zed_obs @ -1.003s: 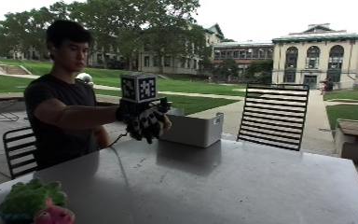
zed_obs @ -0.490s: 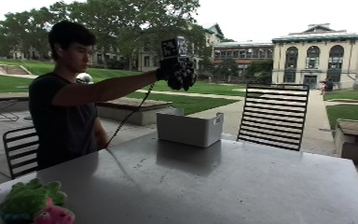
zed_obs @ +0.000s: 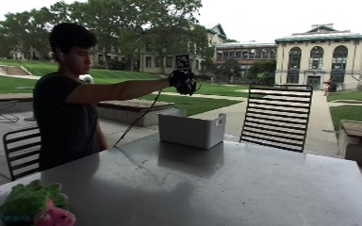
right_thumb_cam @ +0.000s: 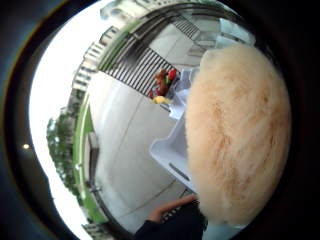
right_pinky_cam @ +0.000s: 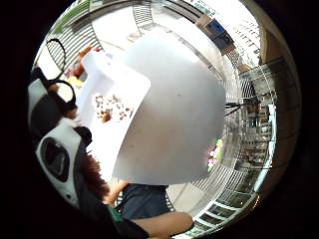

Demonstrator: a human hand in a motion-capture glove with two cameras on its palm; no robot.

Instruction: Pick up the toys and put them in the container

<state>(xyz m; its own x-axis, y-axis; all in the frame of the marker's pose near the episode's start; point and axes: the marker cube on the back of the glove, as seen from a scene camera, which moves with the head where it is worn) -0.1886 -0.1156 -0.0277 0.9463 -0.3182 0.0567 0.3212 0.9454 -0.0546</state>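
Nearest, at the surface's front corner: a green plush toy and a pink plush toy, touching. Farther back, near the far edge: a white container, upright, with a red and brown toy and something yellow inside. Raised above the container on an outstretched arm: the gloved right hand, fingers curled round a tan furry toy, which fills much of the thumb side palm view. Beyond the surface: a black slatted chair.
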